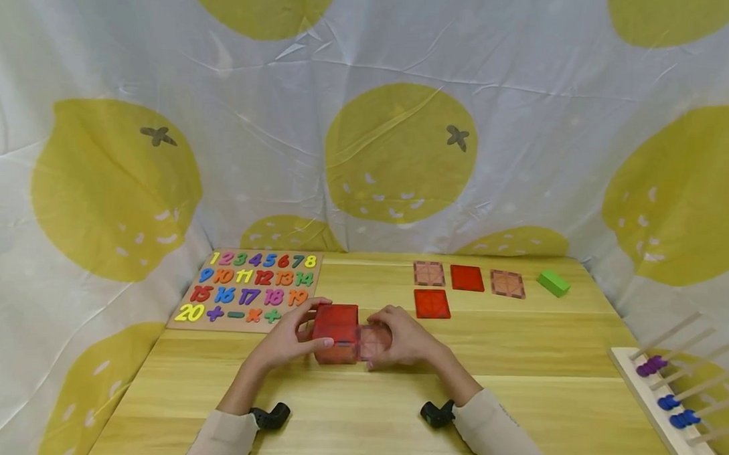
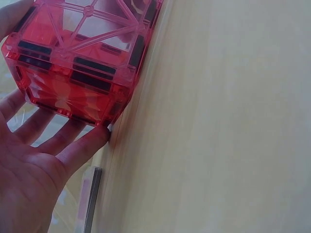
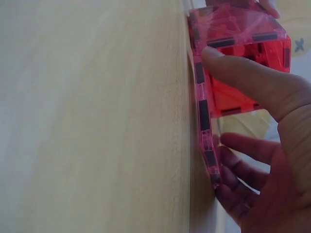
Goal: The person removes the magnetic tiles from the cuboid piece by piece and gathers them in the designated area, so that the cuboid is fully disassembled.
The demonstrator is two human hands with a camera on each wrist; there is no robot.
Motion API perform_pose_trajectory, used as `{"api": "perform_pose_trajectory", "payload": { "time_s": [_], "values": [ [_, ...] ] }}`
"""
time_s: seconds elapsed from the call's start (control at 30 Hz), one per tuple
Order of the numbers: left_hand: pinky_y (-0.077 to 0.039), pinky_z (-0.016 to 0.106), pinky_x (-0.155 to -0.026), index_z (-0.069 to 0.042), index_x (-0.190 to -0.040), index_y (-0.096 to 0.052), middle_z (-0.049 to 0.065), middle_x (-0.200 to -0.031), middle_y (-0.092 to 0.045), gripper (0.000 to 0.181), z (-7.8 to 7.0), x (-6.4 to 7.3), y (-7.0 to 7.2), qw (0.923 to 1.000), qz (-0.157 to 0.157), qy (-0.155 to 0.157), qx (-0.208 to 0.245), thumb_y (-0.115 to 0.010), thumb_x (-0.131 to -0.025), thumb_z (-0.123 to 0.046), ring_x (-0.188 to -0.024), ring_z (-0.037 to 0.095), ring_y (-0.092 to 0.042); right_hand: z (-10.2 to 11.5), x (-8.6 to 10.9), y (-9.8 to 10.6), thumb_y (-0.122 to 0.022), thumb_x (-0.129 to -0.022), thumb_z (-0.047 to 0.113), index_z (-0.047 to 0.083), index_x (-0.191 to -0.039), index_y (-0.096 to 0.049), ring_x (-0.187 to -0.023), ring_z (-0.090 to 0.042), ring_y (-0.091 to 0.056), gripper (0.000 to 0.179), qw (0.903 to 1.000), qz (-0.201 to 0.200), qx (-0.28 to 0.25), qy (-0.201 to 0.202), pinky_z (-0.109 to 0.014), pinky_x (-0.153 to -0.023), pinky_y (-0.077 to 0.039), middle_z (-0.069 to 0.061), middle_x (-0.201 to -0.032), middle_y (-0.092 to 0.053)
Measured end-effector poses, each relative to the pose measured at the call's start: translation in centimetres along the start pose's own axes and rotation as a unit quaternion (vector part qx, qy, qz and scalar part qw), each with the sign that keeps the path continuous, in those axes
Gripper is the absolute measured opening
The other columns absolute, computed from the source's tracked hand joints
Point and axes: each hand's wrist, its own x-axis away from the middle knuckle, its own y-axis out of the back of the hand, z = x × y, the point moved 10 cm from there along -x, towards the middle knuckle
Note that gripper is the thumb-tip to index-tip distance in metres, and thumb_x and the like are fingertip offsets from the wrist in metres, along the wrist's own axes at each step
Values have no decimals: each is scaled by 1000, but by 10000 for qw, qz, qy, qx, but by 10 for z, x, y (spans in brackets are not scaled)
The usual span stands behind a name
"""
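A box of translucent red and pink magnetic tiles (image 1: 336, 320) stands on the table before me. My left hand (image 1: 288, 339) grips it from the left, thumb on the near face; in the left wrist view its fingers (image 2: 77, 145) touch the box's side. Against the right side of the box is a pink magnetic tile (image 1: 371, 343), which my right hand (image 1: 404, 337) holds between thumb and fingers. The right wrist view shows that tile (image 3: 205, 114) edge-on beside the red box (image 3: 243, 87), with the thumb tip near where they meet. Part of the box is hidden by my hands.
Beyond my right hand lie two red tiles (image 1: 432, 303) and two pink tiles (image 1: 508, 284), with a green block (image 1: 553, 282) farther right. A number board (image 1: 241, 295) lies at the left. At the right edge stands a wooden peg rack (image 1: 654, 401) with beads. A lemon-print curtain surrounds the table.
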Motion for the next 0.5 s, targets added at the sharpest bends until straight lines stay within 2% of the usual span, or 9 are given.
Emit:
{"api": "perform_pose_trajectory", "payload": {
  "time_s": [0.27, 0.5],
  "values": [
    [-58, 33, -100, -16, -152, -43, 12, -149, -49, 73, -4, 0, -1, 9999, -12, -29, 96, -81, -90, -23, -137, 42, -51, 2, 2, 4, -92, -69, 43, 12, -129, -69, -106, -16, -51, 72, 9994, -119, 321, 12, -36, -90, -51, -1, -119, -62],
    [-58, 35, -100, -16, -152, -42, 10, -150, -50, 73, -4, 0, -2, 10000, -13, -45, 81, -81, -90, -22, -138, 43, -49, -4, 2, 4, -92, -66, 46, 13, -123, -71, -101, -14, -52, 69, 9990, -188, 267, -297, -32, -84, -52, 1, -110, -62]
  ]
}}
